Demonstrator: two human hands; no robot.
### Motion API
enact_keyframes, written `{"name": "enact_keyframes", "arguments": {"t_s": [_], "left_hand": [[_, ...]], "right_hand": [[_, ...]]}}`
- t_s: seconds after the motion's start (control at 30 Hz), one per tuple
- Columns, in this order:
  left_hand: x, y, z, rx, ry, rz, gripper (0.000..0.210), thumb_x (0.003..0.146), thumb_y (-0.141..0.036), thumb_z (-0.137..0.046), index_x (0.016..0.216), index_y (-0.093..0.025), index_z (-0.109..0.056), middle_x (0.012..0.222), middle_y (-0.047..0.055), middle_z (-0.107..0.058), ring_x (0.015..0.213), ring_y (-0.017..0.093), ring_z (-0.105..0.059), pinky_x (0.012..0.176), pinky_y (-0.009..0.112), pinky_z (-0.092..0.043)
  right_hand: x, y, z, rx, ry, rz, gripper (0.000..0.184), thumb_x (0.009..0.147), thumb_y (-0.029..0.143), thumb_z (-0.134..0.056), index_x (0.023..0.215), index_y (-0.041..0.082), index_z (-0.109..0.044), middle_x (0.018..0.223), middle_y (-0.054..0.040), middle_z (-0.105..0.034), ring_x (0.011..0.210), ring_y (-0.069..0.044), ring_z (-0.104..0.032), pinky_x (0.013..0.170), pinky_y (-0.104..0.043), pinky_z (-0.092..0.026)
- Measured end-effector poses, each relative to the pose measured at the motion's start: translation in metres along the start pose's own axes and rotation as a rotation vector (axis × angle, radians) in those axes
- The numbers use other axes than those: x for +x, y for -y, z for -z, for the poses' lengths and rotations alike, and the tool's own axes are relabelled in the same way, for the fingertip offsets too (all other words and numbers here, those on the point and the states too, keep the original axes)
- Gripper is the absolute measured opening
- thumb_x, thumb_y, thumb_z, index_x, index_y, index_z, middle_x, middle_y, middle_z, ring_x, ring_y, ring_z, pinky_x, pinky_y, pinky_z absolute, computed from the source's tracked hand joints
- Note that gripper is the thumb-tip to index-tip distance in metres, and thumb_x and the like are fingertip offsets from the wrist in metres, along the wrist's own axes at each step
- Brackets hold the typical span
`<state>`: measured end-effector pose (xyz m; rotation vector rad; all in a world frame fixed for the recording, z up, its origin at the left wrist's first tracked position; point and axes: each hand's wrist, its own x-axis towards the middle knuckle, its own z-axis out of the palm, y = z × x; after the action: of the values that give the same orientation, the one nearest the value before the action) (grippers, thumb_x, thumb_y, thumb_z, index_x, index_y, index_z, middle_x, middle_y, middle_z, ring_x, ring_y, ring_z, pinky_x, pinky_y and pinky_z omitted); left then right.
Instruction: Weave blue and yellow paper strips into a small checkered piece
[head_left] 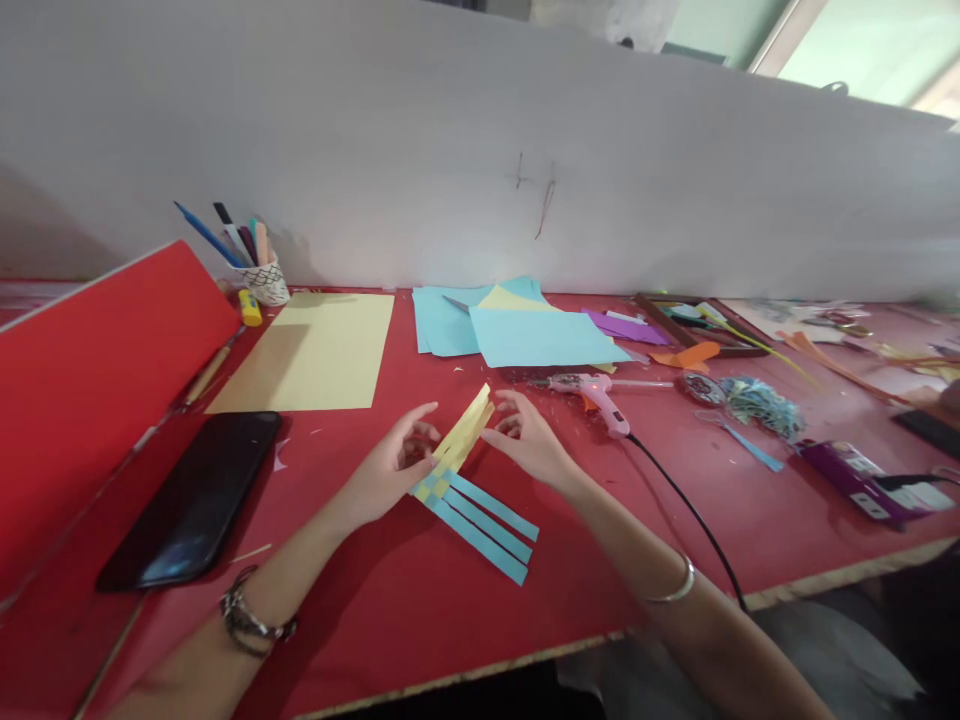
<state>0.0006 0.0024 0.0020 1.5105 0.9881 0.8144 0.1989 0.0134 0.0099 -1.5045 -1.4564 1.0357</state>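
A woven paper piece lies on the red table in front of me, with blue strips (487, 540) spreading toward the lower right and yellow strips (465, 435) rising up and away. The strips cross in a small checkered patch (433, 487). My left hand (394, 460) is at the left of this patch, fingers curved and apart, its thumb at the patch's edge. On the other side, my right hand (529, 438) has its fingers loosely bent and apart, the thumb tip close to the yellow strips; whether it touches them is unclear.
A pink glue gun (592, 390) with a black cord lies to the right. Blue sheets (540, 335) and a yellow sheet (322, 350) lie behind. At left are a black phone (195, 500), a red panel (112, 380) and a pen cup (266, 282). Yarn (757, 405) lies farther right.
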Motion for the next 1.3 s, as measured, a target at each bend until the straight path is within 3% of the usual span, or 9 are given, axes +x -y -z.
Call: {"name": "enact_keyframes", "arguments": {"t_s": [0.07, 0.13, 0.2, 0.3, 0.5, 0.63, 0.83, 1.13, 1.3], "left_hand": [[-0.001, -0.003, 0.001, -0.028, -0.009, -0.007, 0.053, 0.072, -0.033, -0.052, 0.122, -0.023, -0.034, 0.092, 0.002, -0.045, 0.077, 0.014, -0.048, 0.067, 0.028, -0.043], [-0.002, -0.005, 0.002, -0.041, -0.009, -0.013, 0.051, 0.072, -0.032, -0.052, 0.12, -0.024, -0.037, 0.091, 0.002, -0.045, 0.077, 0.013, -0.047, 0.068, 0.027, -0.042], [-0.002, -0.004, 0.003, -0.04, -0.003, -0.017, 0.049, 0.072, -0.033, -0.053, 0.118, -0.024, -0.04, 0.089, 0.001, -0.044, 0.075, 0.013, -0.046, 0.067, 0.027, -0.042], [-0.002, -0.002, 0.003, -0.033, 0.005, -0.005, 0.051, 0.07, -0.035, -0.054, 0.119, -0.024, -0.041, 0.09, 0.002, -0.047, 0.074, 0.013, -0.046, 0.064, 0.026, -0.042], [-0.001, -0.004, -0.005, 0.02, 0.123, 0.055, 0.046, 0.068, -0.042, -0.056, 0.107, -0.016, -0.054, 0.096, 0.008, -0.061, 0.085, 0.021, -0.056, 0.075, 0.034, -0.045], [-0.002, -0.008, -0.011, 0.109, 0.051, 0.069, 0.037, 0.07, -0.045, -0.053, 0.09, -0.015, -0.062, 0.088, 0.007, -0.067, 0.08, 0.022, -0.059, 0.07, 0.034, -0.048], [-0.003, -0.01, -0.013, 0.084, -0.004, 0.03, 0.034, 0.072, -0.042, -0.052, 0.09, -0.015, -0.062, 0.089, 0.007, -0.068, 0.081, 0.021, -0.061, 0.07, 0.032, -0.048], [-0.003, -0.011, -0.011, 0.041, -0.019, 0.047, 0.035, 0.072, -0.045, -0.052, 0.088, -0.015, -0.06, 0.083, 0.006, -0.067, 0.076, 0.02, -0.06, 0.068, 0.032, -0.048], [-0.003, -0.009, -0.009, 0.043, 0.073, 0.057, 0.035, 0.071, -0.044, -0.054, 0.093, -0.017, -0.057, 0.088, 0.006, -0.065, 0.08, 0.02, -0.06, 0.07, 0.032, -0.047]], "right_hand": [[0.001, 0.001, 0.001, 0.14, -0.013, -0.065, 0.045, 0.06, 0.025, -0.066, 0.1, 0.019, -0.047, 0.093, -0.003, -0.057, 0.065, -0.009, -0.053, 0.065, -0.026, -0.046], [0.001, 0.003, 0.002, 0.272, 0.088, -0.102, 0.03, 0.063, 0.028, -0.064, 0.089, 0.018, -0.051, 0.079, -0.0006, -0.059, 0.062, -0.009, -0.055, 0.063, -0.026, -0.045], [0.0, 0.005, 0.002, 0.336, 0.171, -0.099, 0.02, 0.066, 0.034, -0.061, 0.073, 0.018, -0.053, 0.066, 0.0015, -0.059, 0.054, -0.008, -0.054, 0.058, -0.025, -0.044], [-0.003, 0.008, 0.002, 0.356, 0.152, -0.049, 0.022, 0.065, 0.036, -0.063, 0.062, 0.018, -0.051, 0.055, 0.0043, -0.055, 0.049, -0.007, -0.051, 0.054, -0.023, -0.042], [-0.01, 0.013, -0.005, 0.426, 0.256, 0.026, 0.022, 0.064, 0.037, -0.065, 0.066, 0.018, -0.052, 0.057, 0.0055, -0.056, 0.051, -0.007, -0.053, 0.055, -0.023, -0.044], [-0.014, 0.015, -0.011, 0.405, 0.313, 0.031, 0.022, 0.064, 0.036, -0.065, 0.067, 0.018, -0.052, 0.061, 0.0049, -0.056, 0.052, -0.007, -0.054, 0.055, -0.023, -0.045], [-0.018, 0.016, -0.015, 0.324, 0.414, -0.031, 0.017, 0.066, 0.031, -0.063, 0.068, 0.016, -0.056, 0.059, 0.0039, -0.057, 0.051, -0.007, -0.054, 0.054, -0.022, -0.044], [-0.018, 0.016, -0.014, 0.279, 0.396, -0.008, 0.014, 0.069, 0.029, -0.06, 0.068, 0.016, -0.055, 0.06, 0.004, -0.056, 0.051, -0.007, -0.055, 0.053, -0.022, -0.045], [-0.015, 0.013, -0.013, 0.292, 0.371, 0.021, 0.018, 0.068, 0.033, -0.061, 0.068, 0.017, -0.054, 0.06, 0.0037, -0.056, 0.052, -0.008, -0.055, 0.054, -0.023, -0.045]]}}
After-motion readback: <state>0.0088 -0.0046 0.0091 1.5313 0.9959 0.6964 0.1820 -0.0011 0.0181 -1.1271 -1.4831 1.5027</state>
